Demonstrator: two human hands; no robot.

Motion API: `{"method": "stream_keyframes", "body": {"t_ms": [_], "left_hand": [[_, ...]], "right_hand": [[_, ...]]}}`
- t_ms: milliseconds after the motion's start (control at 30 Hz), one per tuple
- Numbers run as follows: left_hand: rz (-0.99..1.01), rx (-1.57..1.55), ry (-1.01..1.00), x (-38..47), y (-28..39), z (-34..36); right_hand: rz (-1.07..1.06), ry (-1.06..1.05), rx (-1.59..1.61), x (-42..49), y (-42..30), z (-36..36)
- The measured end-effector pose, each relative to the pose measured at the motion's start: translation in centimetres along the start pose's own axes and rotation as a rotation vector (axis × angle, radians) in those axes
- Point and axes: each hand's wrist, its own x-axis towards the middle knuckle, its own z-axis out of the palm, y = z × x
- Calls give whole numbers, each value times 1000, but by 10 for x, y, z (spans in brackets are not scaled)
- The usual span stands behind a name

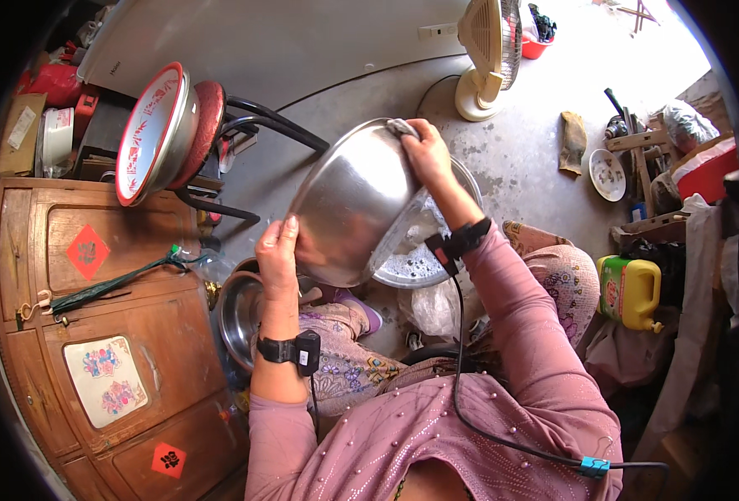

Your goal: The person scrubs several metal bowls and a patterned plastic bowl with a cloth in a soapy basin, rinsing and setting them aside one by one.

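Observation:
A large stainless steel basin hangs tilted between my hands. My left hand grips its near-left edge, with the thumb on the outer wall. At the far rim, my right hand presses a grey scouring pad or rag against the metal. Beneath and to the right, a second metal basin on the floor contains foamy water, partly covered by the tilted one and my right forearm. Another steel basin stands by my left forearm, partly hidden.
To the left, a stool bears stacked basins, topped by a red-rimmed enamel basin. Nearby is a wooden cabinet with a folded umbrella against it. A fan stands ahead; a yellow-green jug sits right.

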Motion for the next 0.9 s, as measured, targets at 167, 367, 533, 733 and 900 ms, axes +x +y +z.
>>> {"method": "stream_keyframes", "body": {"t_ms": [167, 367, 533, 733, 900], "left_hand": [[-36, 98, 63, 16, -7, 7], [-85, -181, 159, 17, -7, 12], [-67, 85, 77, 7, 6, 7], [-85, -54, 86, 0, 6, 3], [-118, -31, 135, 6, -2, -1]], "right_hand": [[-595, -41, -32, -89, -67, 34], [-1048, -215, -123, -124, -99, 25], [-661, 96, -92, -58, -60, 26], [161, -96, 379, -8, 54, 18], [297, -326, 46, -31, 150, 19]]}}
